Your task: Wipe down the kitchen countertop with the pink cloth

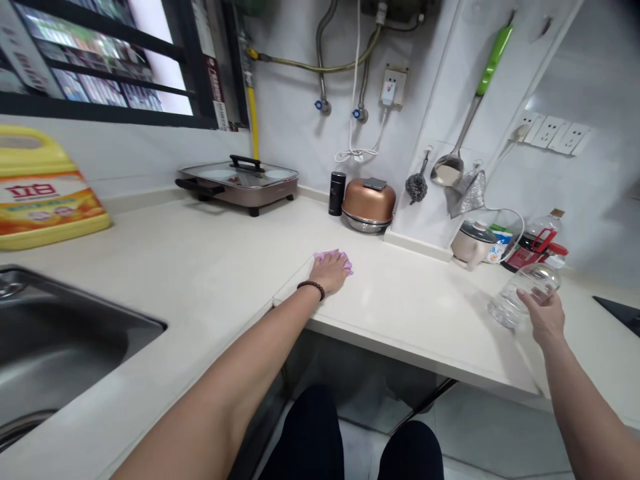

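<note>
My left hand (pixel 329 275), with a dark bead bracelet on its wrist, presses a crumpled pink-purple cloth (pixel 334 255) onto the white countertop (pixel 400 283). Most of the cloth is hidden under the palm and fingers. On the right, my right hand (pixel 546 313) is closed around a clear, see-through jar (pixel 511 300), which leans to one side with its base at or just above the counter; I cannot tell which. Nothing that I can make out is inside the jar.
At the left are a steel sink (pixel 125 333) and a yellow detergent jug (pixel 45 193). Along the back stand an electric pan (pixel 250 190), a black flask (pixel 337 193) and a copper-coloured pot (pixel 369 200). A small lidded pot (pixel 473 243) and a dark-filled bottle (pixel 523 253) stand behind the jar.
</note>
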`<act>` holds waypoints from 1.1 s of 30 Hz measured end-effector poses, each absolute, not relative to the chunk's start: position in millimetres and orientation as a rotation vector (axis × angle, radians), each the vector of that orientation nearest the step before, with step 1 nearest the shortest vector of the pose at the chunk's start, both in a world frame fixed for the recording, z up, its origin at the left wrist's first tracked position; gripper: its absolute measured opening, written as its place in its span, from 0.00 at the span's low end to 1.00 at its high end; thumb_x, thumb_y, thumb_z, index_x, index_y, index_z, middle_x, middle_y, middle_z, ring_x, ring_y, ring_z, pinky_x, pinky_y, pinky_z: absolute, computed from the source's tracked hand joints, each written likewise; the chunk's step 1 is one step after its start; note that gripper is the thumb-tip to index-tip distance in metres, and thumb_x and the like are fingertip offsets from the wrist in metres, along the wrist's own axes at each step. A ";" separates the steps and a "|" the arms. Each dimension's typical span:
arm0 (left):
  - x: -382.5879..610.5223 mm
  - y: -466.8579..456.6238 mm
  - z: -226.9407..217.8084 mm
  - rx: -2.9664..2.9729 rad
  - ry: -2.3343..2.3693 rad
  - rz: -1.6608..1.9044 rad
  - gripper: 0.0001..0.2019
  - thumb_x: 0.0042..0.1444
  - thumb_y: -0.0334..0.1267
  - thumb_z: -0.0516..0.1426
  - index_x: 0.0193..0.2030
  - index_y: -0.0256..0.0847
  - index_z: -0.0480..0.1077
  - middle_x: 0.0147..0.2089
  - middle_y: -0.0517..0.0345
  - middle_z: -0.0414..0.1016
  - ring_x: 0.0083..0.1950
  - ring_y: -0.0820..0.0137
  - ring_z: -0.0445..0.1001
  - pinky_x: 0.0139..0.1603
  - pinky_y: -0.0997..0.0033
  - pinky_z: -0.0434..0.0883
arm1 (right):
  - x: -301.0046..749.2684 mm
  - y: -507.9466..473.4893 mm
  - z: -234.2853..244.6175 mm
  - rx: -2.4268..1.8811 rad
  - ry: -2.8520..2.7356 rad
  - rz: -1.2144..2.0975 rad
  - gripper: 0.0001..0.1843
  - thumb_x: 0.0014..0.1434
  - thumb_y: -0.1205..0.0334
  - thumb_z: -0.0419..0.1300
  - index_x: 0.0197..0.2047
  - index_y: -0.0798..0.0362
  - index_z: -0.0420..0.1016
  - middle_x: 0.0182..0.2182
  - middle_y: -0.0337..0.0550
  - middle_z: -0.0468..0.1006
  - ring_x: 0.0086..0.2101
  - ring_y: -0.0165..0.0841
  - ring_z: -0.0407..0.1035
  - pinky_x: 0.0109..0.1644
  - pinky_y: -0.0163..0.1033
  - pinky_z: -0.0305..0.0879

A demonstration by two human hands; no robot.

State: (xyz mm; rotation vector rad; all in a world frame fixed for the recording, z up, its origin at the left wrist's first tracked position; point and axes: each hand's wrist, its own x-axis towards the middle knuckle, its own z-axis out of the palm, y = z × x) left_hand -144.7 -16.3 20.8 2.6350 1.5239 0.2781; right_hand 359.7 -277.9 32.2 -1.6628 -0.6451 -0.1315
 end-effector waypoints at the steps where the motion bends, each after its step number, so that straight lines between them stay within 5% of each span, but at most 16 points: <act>1: -144.7 -15.8 19.7 2.630 1.524 0.291 0.26 0.74 0.46 0.43 0.74 0.43 0.59 0.81 0.45 0.53 0.80 0.53 0.49 0.76 0.41 0.49 | 358.4 -272.0 36.2 -1.681 -0.635 -0.137 0.62 0.33 0.32 0.76 0.67 0.53 0.66 0.54 0.53 0.77 0.52 0.49 0.74 0.61 0.57 0.70; 7: -144.1 -12.8 13.3 2.596 1.494 0.364 0.27 0.73 0.47 0.45 0.75 0.43 0.58 0.80 0.43 0.53 0.80 0.52 0.48 0.76 0.41 0.46 | 308.4 -226.8 53.9 -1.880 -1.241 -0.454 0.53 0.38 0.32 0.72 0.62 0.54 0.74 0.46 0.52 0.78 0.47 0.53 0.71 0.55 0.59 0.67; 12: -145.2 -15.9 13.3 2.583 1.472 0.403 0.27 0.73 0.47 0.44 0.74 0.43 0.58 0.80 0.43 0.54 0.80 0.52 0.47 0.76 0.41 0.45 | 221.7 -187.9 49.4 -1.931 -1.805 -0.644 0.43 0.51 0.45 0.69 0.68 0.47 0.69 0.51 0.53 0.76 0.50 0.51 0.69 0.55 0.54 0.66; 18: -146.1 -17.4 12.7 2.568 1.472 0.432 0.26 0.72 0.46 0.44 0.73 0.43 0.59 0.79 0.45 0.55 0.79 0.51 0.49 0.76 0.42 0.45 | 192.4 -179.9 39.8 -1.963 -1.954 -0.811 0.42 0.51 0.56 0.67 0.69 0.47 0.67 0.53 0.53 0.75 0.52 0.52 0.68 0.59 0.57 0.64; 27: -146.2 -15.9 13.6 2.584 1.479 0.397 0.26 0.73 0.46 0.44 0.73 0.41 0.60 0.80 0.44 0.54 0.80 0.52 0.49 0.77 0.43 0.46 | 274.1 -227.2 47.9 -1.833 -1.275 -0.487 0.53 0.43 0.31 0.71 0.66 0.52 0.71 0.51 0.56 0.78 0.51 0.57 0.72 0.57 0.62 0.68; 31: -145.7 -13.2 13.5 2.578 1.473 0.374 0.27 0.73 0.46 0.44 0.75 0.41 0.57 0.80 0.43 0.52 0.81 0.52 0.47 0.77 0.41 0.45 | 329.4 -268.4 37.8 -1.732 -0.833 -0.392 0.59 0.36 0.30 0.76 0.66 0.53 0.70 0.47 0.57 0.79 0.47 0.59 0.75 0.55 0.65 0.70; 33: -144.4 -11.3 12.7 2.579 1.477 0.364 0.27 0.73 0.46 0.44 0.75 0.42 0.56 0.81 0.42 0.52 0.81 0.51 0.46 0.76 0.40 0.45 | 357.4 -284.2 26.1 -1.695 -0.826 -0.465 0.57 0.42 0.31 0.75 0.67 0.54 0.67 0.47 0.61 0.78 0.45 0.59 0.75 0.49 0.64 0.71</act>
